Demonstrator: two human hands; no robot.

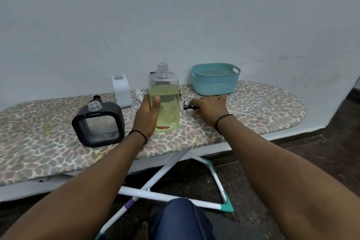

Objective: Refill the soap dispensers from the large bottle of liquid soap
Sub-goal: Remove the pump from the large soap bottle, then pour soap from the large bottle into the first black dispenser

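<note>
A tall clear bottle (pixel 165 101) with yellow-green liquid soap stands uncapped on the ironing board (pixel 253 111). My left hand (pixel 148 115) grips its left side, thumb across the front. To its right my right hand (pixel 209 108) holds a small black pump head (pixel 188 107) lying on the board. At the left stands a square black-framed clear dispenser (pixel 99 122) with an open neck; it looks empty. A black pump (pixel 96 98) lies just behind it.
A teal plastic basket (pixel 215 79) stands at the back right against the wall. A white stand (pixel 121 91) and a white cord (pixel 139 94) sit behind the bottle. The board's white and teal legs (pixel 214 173) cross the dark floor below; my knee (pixel 181 218) is under the board's front edge.
</note>
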